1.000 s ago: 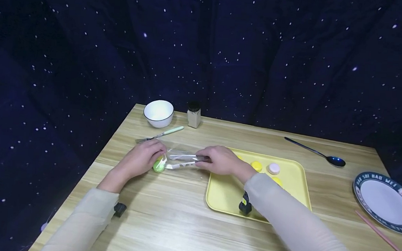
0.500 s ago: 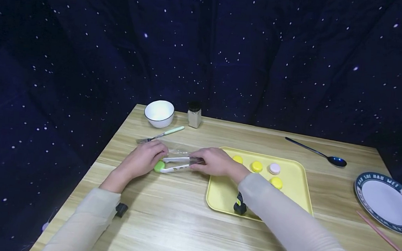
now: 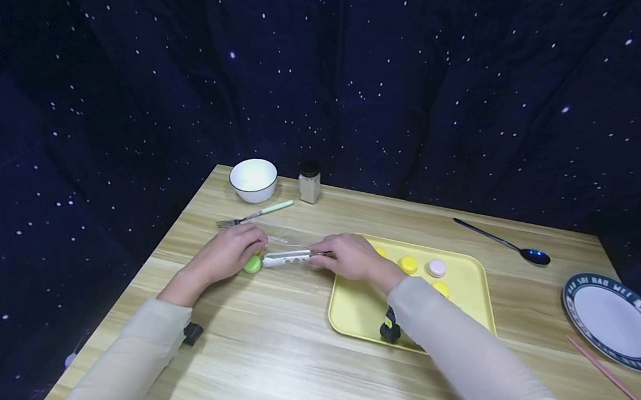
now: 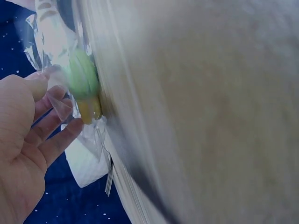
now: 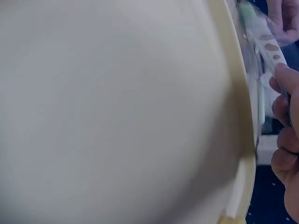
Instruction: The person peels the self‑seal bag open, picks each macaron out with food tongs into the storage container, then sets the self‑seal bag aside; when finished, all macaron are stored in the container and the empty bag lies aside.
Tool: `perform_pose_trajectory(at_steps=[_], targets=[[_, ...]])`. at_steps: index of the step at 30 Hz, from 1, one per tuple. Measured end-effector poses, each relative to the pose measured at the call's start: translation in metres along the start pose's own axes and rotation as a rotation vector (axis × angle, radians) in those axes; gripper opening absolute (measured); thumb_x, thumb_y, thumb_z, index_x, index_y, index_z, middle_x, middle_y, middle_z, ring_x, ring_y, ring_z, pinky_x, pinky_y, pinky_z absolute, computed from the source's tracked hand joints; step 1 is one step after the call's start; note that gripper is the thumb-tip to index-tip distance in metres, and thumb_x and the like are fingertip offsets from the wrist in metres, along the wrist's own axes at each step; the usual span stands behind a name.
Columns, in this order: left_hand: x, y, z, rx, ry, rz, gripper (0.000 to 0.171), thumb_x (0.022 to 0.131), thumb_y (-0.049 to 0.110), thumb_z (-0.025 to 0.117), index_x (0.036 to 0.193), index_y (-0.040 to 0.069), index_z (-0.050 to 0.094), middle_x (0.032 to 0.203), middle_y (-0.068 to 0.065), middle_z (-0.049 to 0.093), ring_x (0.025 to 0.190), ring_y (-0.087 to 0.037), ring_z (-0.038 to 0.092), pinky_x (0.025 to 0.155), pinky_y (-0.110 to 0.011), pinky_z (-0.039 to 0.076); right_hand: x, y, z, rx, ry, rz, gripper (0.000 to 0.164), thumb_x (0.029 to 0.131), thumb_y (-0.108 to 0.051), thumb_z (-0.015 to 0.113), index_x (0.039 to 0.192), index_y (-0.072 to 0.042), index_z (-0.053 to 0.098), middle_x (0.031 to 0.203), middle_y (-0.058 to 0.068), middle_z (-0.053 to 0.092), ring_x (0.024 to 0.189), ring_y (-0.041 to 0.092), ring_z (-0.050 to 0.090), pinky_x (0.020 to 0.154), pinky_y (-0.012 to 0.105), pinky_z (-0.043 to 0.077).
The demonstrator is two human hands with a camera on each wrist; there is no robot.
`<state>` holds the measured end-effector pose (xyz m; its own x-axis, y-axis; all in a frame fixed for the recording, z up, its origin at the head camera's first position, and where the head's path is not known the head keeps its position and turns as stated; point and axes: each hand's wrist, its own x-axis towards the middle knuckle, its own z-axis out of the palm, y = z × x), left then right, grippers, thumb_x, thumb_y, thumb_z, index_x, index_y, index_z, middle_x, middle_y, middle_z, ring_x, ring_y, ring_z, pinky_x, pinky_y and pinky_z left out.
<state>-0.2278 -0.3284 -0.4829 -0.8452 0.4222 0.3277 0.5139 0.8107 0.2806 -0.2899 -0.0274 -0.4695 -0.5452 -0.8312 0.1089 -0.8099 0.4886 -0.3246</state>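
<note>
My left hand (image 3: 232, 249) pinches the edge of a clear plastic bag (image 4: 60, 105) at the left of the table. Inside the bag, a green macaron (image 4: 83, 74) lies against a yellow macaron (image 4: 89, 109). In my right hand (image 3: 350, 255) I grip a pair of tongs (image 3: 286, 258) with white, slotted tips. These reach leftward into the bag, their two arms pressed together, tips right beside the green macaron. Under my right forearm is a yellow tray (image 3: 357, 315) with several yellow macarons (image 3: 408, 265) and one pale pink macaron (image 3: 436, 268).
Behind the bag lie a fork (image 3: 276, 208) with a pale green handle, a white bowl (image 3: 252, 186) and a dark-lidded jar (image 3: 309, 187). To the right are a dark spoon (image 3: 534, 256), a blue-rimmed plate (image 3: 611, 319) and a pink utensil (image 3: 612, 378).
The tongs first moved left to the green macaron with their arms apart; now they are drawn slightly back right and squeezed together. The left hand stays at the bag.
</note>
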Motion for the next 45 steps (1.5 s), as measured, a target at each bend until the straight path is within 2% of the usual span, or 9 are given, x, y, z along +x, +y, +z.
perform_pose_trajectory(at_steps=[3, 7, 15, 22, 30, 38, 45], targets=[[0.0, -0.001, -0.001, -0.002, -0.001, -0.009, 0.007, 0.095, 0.017, 0.06, 0.098, 0.016, 0.066, 0.097, 0.009, 0.059, 0.093, -0.009, 0.056, 0.085, -0.033, 0.048, -0.007, 0.004, -0.004, 0.006, 0.025, 0.017, 0.028, 0.092, -0.044, 0.06, 0.115, -0.03, 0.068, 0.096, -0.014, 0.065, 0.075, 0.003, 0.057, 0.058, 0.027, 0.047], [-0.001, -0.002, -0.003, 0.002, 0.0, -0.018, 0.008, 0.094, 0.017, 0.061, 0.099, 0.015, 0.066, 0.098, 0.009, 0.059, 0.093, -0.009, 0.056, 0.086, -0.033, 0.048, -0.01, 0.007, -0.003, -0.004, 0.036, 0.012, 0.032, 0.092, -0.047, 0.059, 0.116, -0.028, 0.068, 0.089, -0.015, 0.062, 0.067, 0.004, 0.053, 0.054, 0.026, 0.044], [-0.001, 0.002, -0.001, -0.001, -0.008, -0.019, 0.008, 0.096, 0.019, 0.059, 0.097, 0.016, 0.066, 0.097, 0.008, 0.059, 0.093, -0.011, 0.057, 0.086, -0.036, 0.048, 0.002, -0.002, 0.006, -0.005, 0.008, -0.028, 0.041, 0.089, -0.052, 0.059, 0.123, -0.029, 0.064, 0.109, -0.012, 0.065, 0.082, 0.002, 0.057, 0.065, 0.026, 0.048], [0.0, 0.004, 0.001, 0.027, -0.024, -0.039, 0.008, 0.095, 0.019, 0.061, 0.1, 0.017, 0.066, 0.1, 0.007, 0.062, 0.096, -0.012, 0.058, 0.088, -0.035, 0.048, 0.013, -0.009, 0.014, -0.008, -0.007, 0.012, 0.05, 0.089, -0.055, 0.059, 0.13, -0.027, 0.06, 0.103, -0.01, 0.065, 0.072, 0.006, 0.054, 0.058, 0.025, 0.045], [-0.001, 0.003, 0.0, 0.035, -0.037, -0.04, 0.008, 0.095, 0.017, 0.059, 0.099, 0.017, 0.066, 0.098, 0.007, 0.061, 0.093, -0.012, 0.057, 0.085, -0.035, 0.048, 0.014, -0.011, 0.015, -0.036, -0.029, 0.034, 0.047, 0.09, -0.055, 0.057, 0.13, -0.031, 0.059, 0.096, -0.012, 0.063, 0.07, 0.007, 0.053, 0.054, 0.026, 0.043], [0.001, 0.003, 0.001, 0.021, -0.018, -0.022, 0.008, 0.095, 0.016, 0.059, 0.098, 0.016, 0.067, 0.096, 0.007, 0.061, 0.094, -0.012, 0.058, 0.086, -0.036, 0.048, -0.009, -0.004, 0.001, -0.051, -0.008, 0.043, 0.036, 0.092, -0.05, 0.057, 0.121, -0.03, 0.065, 0.083, -0.013, 0.056, 0.064, 0.008, 0.05, 0.051, 0.027, 0.04], [0.0, 0.004, 0.0, 0.026, -0.006, -0.033, 0.006, 0.094, 0.016, 0.061, 0.098, 0.016, 0.066, 0.097, 0.007, 0.061, 0.095, -0.012, 0.058, 0.087, -0.035, 0.048, -0.047, 0.009, -0.019, -0.035, 0.088, 0.06, 0.036, 0.091, -0.047, 0.06, 0.12, -0.026, 0.067, 0.077, -0.015, 0.054, 0.059, 0.004, 0.047, 0.046, 0.025, 0.038]])
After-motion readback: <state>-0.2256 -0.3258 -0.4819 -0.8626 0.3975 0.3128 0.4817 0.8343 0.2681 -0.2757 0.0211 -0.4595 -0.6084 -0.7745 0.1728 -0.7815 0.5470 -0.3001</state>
